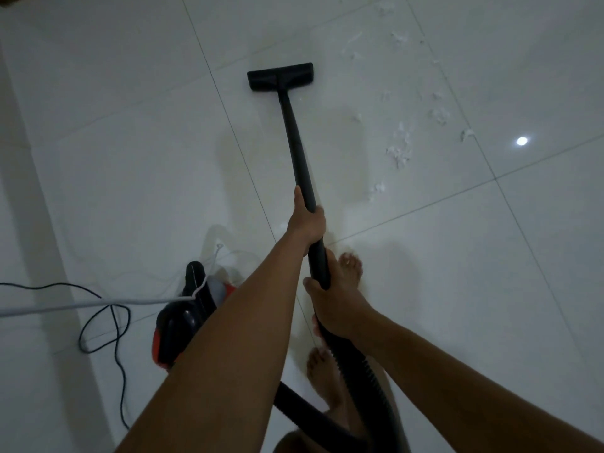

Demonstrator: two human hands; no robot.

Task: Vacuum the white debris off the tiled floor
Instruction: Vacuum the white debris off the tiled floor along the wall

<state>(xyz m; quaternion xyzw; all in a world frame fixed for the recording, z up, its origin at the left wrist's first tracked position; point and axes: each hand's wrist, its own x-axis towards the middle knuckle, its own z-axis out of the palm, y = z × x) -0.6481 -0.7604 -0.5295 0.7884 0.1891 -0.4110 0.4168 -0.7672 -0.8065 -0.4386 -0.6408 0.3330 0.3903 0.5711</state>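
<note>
A black vacuum wand (295, 138) runs from my hands to a flat black floor nozzle (281, 76) resting on the white tiled floor (130, 125). My left hand (307, 220) grips the wand midway. Lower down, my right hand (330, 302) grips the wand's end where the ribbed black hose (356, 364) begins. White debris (398, 152) lies scattered in small scraps to the right of the nozzle and wand, apart from the nozzle. More white scraps (353, 44) lie beyond the nozzle's right end.
The red and black vacuum body (183, 322) stands at the lower left, partly hidden by my left forearm. A black power cord (108, 322) loops on the floor beside it, and a white cord (81, 304) crosses it. My bare feet (349, 266) stand under the wand.
</note>
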